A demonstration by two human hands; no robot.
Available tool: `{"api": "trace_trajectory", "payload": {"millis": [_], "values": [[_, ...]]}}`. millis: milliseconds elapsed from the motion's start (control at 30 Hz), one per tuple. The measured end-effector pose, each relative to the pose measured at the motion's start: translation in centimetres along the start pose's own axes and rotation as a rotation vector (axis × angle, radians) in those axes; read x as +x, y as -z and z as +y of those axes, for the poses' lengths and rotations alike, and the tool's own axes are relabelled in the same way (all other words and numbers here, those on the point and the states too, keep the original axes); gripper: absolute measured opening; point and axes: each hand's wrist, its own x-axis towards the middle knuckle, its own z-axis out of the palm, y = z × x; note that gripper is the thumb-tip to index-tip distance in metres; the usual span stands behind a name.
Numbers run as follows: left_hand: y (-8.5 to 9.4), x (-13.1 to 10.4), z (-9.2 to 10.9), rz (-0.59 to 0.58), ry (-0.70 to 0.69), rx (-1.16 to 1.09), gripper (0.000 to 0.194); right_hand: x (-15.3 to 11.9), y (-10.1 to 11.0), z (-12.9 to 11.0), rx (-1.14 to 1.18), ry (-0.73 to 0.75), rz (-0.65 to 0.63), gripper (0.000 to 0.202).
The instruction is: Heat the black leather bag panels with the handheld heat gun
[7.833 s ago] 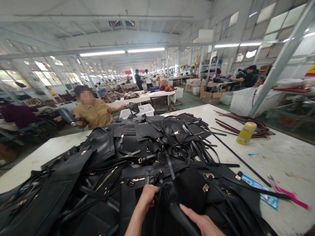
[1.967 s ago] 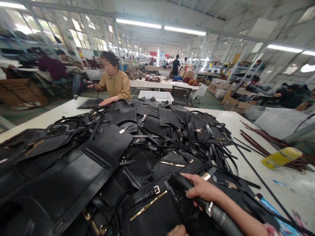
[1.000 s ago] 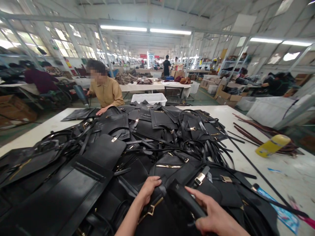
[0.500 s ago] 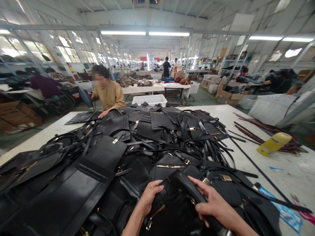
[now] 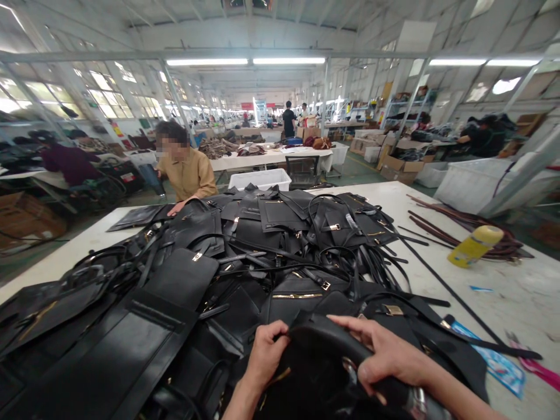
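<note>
Pinching one black bag [image 5: 315, 382] with my left hand [image 5: 266, 353], hose nozzle [image 5: 350, 344] gripped in my right hand [image 5: 387, 354]; seemingly mid-piece; heaped bags [image 5: 284, 214] reach the worktop [image 5: 389, 193]'s far edge.

Black bag [image 5: 317, 379] — gold-trimmed; black tube [image 5: 339, 337] (metal-clamped) — slanting across it.
</note>
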Motion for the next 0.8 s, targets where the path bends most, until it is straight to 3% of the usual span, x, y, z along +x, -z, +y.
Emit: {"api": "trace_trajectory", "payload": {"millis": [167,333,567,800], "values": [[-0.1,-0.4,-0.8,0.093,0.090,-0.068,0.012,-0.1,-0.3,0.7,-0.035,-0.093,-0.048,0.085],[0.0,-0.6,-1.2,0.089,0.101,-0.104,0.009,-1.1,-0.2,0.4,-0.100,-0.142,-0.013,0.083],[-0.3,-1.3,-0.6,0.058,-0.089,0.119,0.014,-3.2,-0.4,-0.3,-0.085,-0.050,0.117,0.083],[-0.7,-2.4,-1.1,0.150,-0.124,0.224,0.016,-1.1,-2.0,2.3,0.028,0.012,0.097,0.083]]}}
